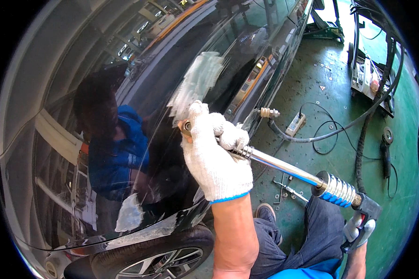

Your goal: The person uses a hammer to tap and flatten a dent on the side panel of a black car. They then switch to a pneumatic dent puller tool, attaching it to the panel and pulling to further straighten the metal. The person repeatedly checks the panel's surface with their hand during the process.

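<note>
My left hand (216, 160), in a white knitted glove, is closed around the front end of a chrome slide-hammer dent puller (286, 168). By its thumb and a bare fingertip shows a small metal ring (187, 126), close to the panel. My right hand (358, 229), also gloved, grips the puller's black pistol handle (368, 213) at the lower right. A ribbed sliding weight (337, 189) sits on the shaft near that handle. Beside the left hand, a pale sanded patch (200, 79) marks the glossy black car panel (163, 139); the puller's tip is hidden by my fingers.
A wheel (158, 265) lies below the panel. A thick cable with a brass-coloured end (270, 113) hangs near the bodywork. On the green floor are a power strip (295, 124), an angle grinder (386, 149), metal rods (291, 190), scattered washers and a wheeled machine (372, 81).
</note>
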Available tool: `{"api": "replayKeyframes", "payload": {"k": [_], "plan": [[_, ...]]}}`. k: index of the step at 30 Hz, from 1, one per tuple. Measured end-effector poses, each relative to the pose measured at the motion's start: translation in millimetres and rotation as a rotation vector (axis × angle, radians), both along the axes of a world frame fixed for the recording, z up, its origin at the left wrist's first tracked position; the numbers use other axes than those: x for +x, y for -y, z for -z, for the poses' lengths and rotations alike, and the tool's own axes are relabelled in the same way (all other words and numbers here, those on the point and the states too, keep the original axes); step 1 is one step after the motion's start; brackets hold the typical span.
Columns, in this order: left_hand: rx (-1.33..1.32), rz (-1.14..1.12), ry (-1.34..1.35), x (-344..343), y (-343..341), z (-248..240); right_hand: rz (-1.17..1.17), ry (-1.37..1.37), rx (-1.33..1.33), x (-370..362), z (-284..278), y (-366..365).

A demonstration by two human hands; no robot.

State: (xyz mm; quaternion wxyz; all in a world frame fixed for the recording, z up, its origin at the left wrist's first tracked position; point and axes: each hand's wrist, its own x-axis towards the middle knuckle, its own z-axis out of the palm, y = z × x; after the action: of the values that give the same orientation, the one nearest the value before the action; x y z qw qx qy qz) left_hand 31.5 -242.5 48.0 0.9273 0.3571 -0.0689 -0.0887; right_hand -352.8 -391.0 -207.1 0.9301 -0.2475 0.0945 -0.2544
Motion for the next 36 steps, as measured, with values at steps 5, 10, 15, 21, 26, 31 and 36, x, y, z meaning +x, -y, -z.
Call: {"api": "replayKeyframes", "payload": {"k": [5, 10, 15, 21, 26, 31, 36], "plan": [[0.038, -0.014, 0.021, -2, 0, 0, -0.024, 0.023, 0.043, -1, 1, 0], [0.026, 0.027, 0.06, 2, 1, 5, -0.068, 0.021, 0.037, -7, 1, 2], [-0.008, 0.17, -0.014, -48, 37, 54, 0.083, -0.123, 0.068, -29, 6, -3], [-0.038, 0.524, -0.105, -114, 48, 95, 0.068, -0.106, -0.038, -21, 20, -5], [0.024, 0.53, -0.021, -107, 48, 90, 0.159, -0.131, 0.002, -26, 32, -8], [0.19, 0.379, 0.228, -105, 41, 82, -0.011, -0.049, 0.049, 2, -15, -8], [-0.083, 0.147, -0.035, 0, -9, 2, -0.045, 0.036, -0.002, -6, -17, -3]]}}
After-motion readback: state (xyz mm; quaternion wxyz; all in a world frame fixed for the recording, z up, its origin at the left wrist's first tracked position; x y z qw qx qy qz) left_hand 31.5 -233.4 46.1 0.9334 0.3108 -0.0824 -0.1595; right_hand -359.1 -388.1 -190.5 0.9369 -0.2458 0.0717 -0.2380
